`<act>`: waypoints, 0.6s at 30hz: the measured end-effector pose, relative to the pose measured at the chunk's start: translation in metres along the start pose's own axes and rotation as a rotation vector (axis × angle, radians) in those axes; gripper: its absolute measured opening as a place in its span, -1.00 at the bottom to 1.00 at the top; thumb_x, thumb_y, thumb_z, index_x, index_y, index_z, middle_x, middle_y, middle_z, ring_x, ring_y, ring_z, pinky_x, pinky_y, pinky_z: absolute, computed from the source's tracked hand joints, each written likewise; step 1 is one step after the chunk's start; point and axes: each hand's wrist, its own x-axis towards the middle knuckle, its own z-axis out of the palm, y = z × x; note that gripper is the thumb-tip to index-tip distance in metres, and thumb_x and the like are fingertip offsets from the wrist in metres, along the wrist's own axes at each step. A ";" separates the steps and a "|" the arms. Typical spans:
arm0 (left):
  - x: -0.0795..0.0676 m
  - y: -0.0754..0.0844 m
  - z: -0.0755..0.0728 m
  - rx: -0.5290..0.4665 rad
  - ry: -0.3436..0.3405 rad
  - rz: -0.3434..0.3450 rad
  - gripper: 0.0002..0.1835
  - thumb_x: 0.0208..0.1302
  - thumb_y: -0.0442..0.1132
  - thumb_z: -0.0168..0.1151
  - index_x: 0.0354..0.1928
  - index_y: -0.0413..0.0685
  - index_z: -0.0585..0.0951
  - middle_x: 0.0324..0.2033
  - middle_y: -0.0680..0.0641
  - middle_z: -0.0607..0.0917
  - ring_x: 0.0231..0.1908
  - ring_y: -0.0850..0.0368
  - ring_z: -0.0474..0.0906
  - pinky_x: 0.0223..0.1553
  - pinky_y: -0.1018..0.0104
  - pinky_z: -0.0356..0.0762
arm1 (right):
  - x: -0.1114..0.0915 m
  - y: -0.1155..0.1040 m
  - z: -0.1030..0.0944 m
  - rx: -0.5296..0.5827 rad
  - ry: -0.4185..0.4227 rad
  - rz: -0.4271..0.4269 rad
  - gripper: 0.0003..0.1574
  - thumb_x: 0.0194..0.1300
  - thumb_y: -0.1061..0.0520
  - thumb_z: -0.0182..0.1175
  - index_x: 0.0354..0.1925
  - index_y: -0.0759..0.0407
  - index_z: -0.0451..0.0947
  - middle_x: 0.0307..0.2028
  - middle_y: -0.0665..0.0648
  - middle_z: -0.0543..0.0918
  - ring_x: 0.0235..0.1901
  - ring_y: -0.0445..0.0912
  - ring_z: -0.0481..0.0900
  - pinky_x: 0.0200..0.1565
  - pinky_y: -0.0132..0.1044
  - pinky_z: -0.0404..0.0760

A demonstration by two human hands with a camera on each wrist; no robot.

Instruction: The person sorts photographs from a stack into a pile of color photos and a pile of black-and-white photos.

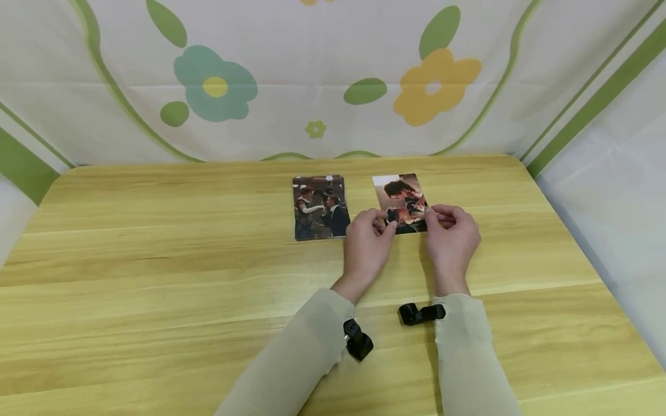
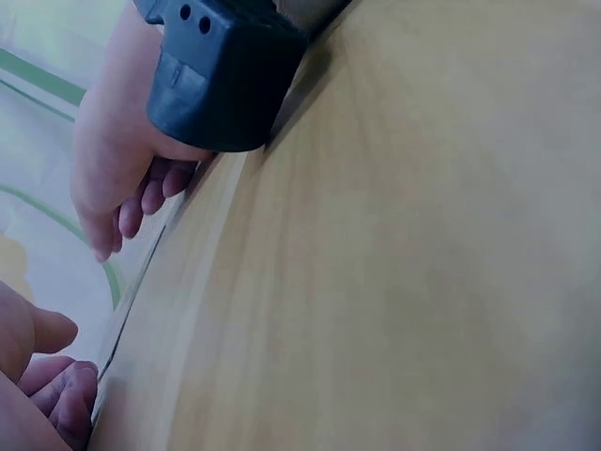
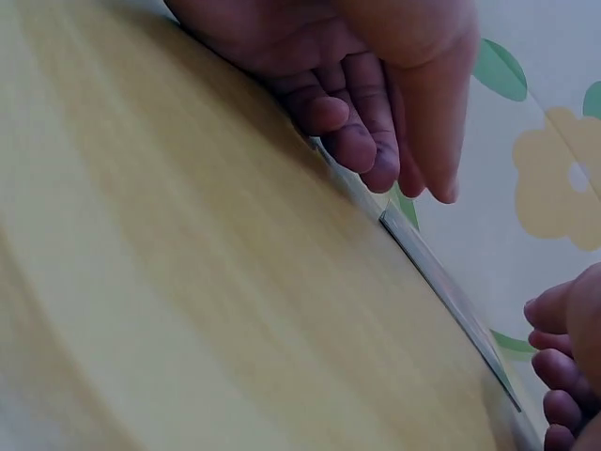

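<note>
Both hands are at the lower part of a glossy photo card (image 1: 403, 199) showing a dark-haired figure, on the right of the wooden table. My left hand (image 1: 366, 240) holds its left edge, thumb and index fingertips overlapping the picture's lower left side. On the opposite edge is my right hand (image 1: 452, 237), its thumb at the border and the other fingers curled beside it. From the right wrist view the card (image 3: 451, 305) shows as a thin strip, low along the tabletop, between the left hand (image 3: 376, 85) and the right hand (image 3: 573, 366).
Left of the hands lies a small pile of photo cards (image 1: 319, 208), the top one showing people in dark formal clothes. A flowered cloth (image 1: 281, 63) hangs behind the wooden table (image 1: 156, 277). Black wrist cameras (image 1: 359, 341) jut out near both sleeves.
</note>
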 end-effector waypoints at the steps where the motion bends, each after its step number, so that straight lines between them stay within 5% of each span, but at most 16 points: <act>1: -0.001 0.000 -0.001 0.005 -0.013 0.009 -0.76 0.48 -0.21 0.40 0.06 -0.18 0.77 -0.30 -0.07 0.74 -0.42 0.23 0.55 -0.38 0.43 0.50 | 0.000 -0.001 0.000 0.009 0.000 -0.001 -0.67 0.47 -0.05 0.36 0.03 0.12 0.80 -0.16 -0.04 0.67 -0.23 -0.27 0.57 -0.15 -0.44 0.54; 8: -0.006 0.008 -0.017 -0.021 -0.039 0.046 -0.75 0.48 -0.20 0.40 0.04 -0.20 0.78 -0.29 -0.06 0.78 -0.38 0.23 0.63 -0.34 0.44 0.59 | -0.011 -0.011 0.006 0.104 -0.038 -0.075 -0.76 0.47 0.11 0.33 0.02 0.13 0.81 -0.18 -0.06 0.68 -0.21 -0.26 0.56 -0.18 -0.47 0.54; 18: -0.005 0.004 -0.068 -0.073 0.052 0.105 -0.77 0.37 -0.35 0.46 0.01 -0.31 0.77 -0.31 -0.18 0.80 -0.33 0.04 0.70 -0.27 0.39 0.65 | -0.041 -0.033 0.033 0.186 -0.249 -0.198 -0.77 0.46 0.23 0.29 0.02 0.16 0.79 -0.13 0.13 0.72 -0.20 -0.19 0.59 -0.17 -0.52 0.55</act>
